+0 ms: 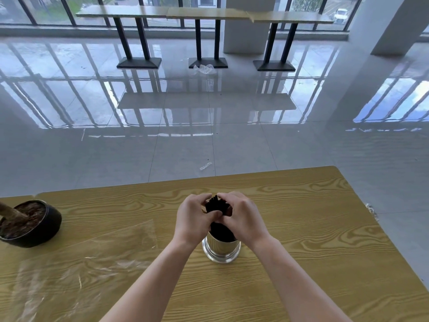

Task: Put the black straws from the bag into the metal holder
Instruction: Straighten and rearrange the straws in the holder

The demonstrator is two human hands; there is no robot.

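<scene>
Bundle of black straws [217,206] stands upright in metal holder [221,249], lower ends inside, tops sticking out above rim. Left hand [193,218] and right hand [242,217] both curled around upper part of bundle, one each side, thumbs meeting in front. Holder stands on wooden table [301,228], near middle. Clear plastic bag [81,263] lies flat on table to left. Dark bowl [30,223] at far left edge.
</scene>
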